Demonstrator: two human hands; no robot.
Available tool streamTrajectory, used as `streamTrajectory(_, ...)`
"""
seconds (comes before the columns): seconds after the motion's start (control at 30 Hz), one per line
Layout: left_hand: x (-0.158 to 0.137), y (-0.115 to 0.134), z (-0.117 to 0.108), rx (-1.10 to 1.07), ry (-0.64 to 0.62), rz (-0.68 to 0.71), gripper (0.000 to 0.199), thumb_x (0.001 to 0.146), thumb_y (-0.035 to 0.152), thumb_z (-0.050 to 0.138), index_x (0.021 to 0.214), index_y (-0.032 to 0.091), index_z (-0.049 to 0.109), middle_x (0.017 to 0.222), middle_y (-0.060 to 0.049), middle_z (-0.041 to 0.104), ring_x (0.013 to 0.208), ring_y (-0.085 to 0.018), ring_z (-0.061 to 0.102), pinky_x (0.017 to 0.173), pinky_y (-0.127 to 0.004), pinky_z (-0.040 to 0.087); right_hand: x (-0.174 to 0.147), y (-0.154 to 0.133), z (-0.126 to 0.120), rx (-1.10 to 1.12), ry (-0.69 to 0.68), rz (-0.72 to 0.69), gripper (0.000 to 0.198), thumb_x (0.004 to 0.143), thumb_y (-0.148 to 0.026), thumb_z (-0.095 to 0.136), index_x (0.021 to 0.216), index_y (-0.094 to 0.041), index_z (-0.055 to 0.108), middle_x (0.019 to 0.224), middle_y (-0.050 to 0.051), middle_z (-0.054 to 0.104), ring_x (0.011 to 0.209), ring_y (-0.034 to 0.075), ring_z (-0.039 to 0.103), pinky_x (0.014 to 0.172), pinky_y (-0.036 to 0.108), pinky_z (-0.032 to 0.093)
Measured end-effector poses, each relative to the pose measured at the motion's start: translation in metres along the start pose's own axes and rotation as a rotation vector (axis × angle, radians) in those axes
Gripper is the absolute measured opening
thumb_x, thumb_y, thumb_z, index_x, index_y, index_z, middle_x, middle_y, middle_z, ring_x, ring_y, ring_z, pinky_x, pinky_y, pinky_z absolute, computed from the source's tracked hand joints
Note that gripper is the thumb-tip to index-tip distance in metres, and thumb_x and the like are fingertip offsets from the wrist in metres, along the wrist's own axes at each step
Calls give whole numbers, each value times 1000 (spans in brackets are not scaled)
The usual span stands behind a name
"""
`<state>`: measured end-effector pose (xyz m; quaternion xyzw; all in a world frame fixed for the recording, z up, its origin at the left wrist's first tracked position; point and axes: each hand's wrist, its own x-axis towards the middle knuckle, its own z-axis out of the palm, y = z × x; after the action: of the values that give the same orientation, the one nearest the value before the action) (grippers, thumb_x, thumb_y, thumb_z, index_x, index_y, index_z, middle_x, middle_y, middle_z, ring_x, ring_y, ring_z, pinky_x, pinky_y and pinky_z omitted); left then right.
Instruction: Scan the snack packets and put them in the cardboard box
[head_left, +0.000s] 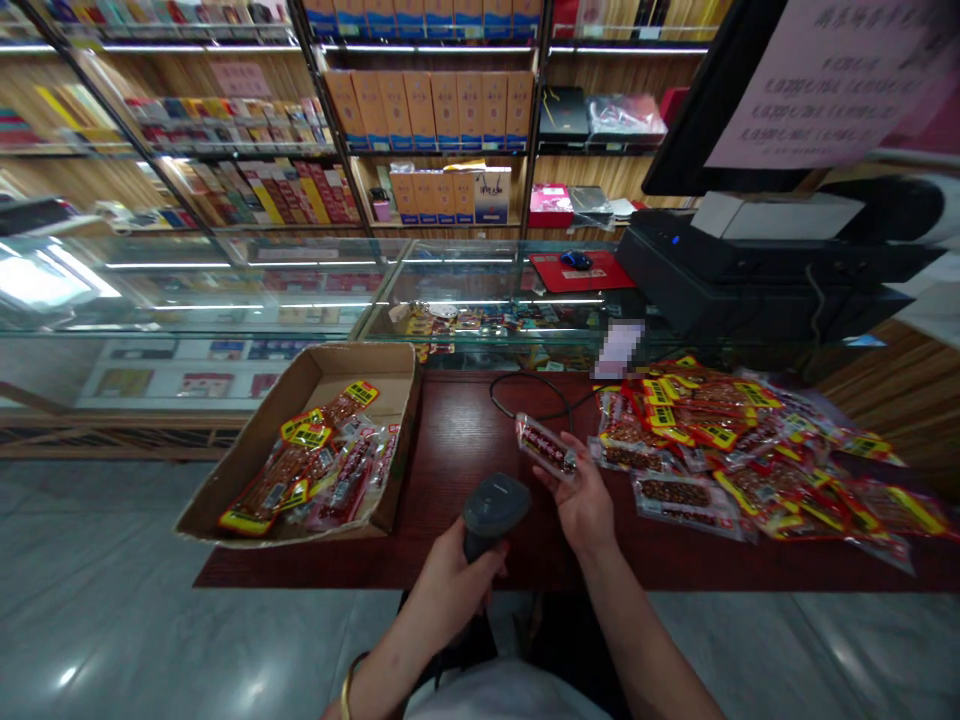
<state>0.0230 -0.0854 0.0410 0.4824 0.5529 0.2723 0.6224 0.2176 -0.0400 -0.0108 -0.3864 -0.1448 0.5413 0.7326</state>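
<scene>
My left hand [457, 575] is wrapped round the handle of a dark grey barcode scanner [496, 503], above the front edge of the dark red wooden counter [454, 440]. In my right hand [585, 505] is a clear snack packet [546, 447] with a dark red label, held up and tilted just beyond the scanner. Scanner and packet are apart. To the right lies a heap of snack packets [705, 405], many with red and yellow wrappers. On the left, an open cardboard box [409, 430] holds several similar packets [289, 470].
A black cable [525, 378] curls across the counter behind the packet. Glass display cases [465, 270] stand beyond, with a mouse [576, 260] on a red mat [619, 275]. At the right are a black till [750, 280] and a monitor [690, 120]. Stocked shelves [435, 150] line the wall.
</scene>
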Motion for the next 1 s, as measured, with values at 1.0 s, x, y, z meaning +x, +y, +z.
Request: streamTrajectory(1.0, 0, -12, 10, -1, -21, 2, 25, 77, 42, 69, 79, 19, 60, 55, 4, 62, 35, -8, 47, 35, -19, 36, 49, -94, -98, -2096, -140, -647, 40, 89, -19, 61, 128, -24, 68, 139, 14, 69, 125, 35, 63, 97, 54, 49)
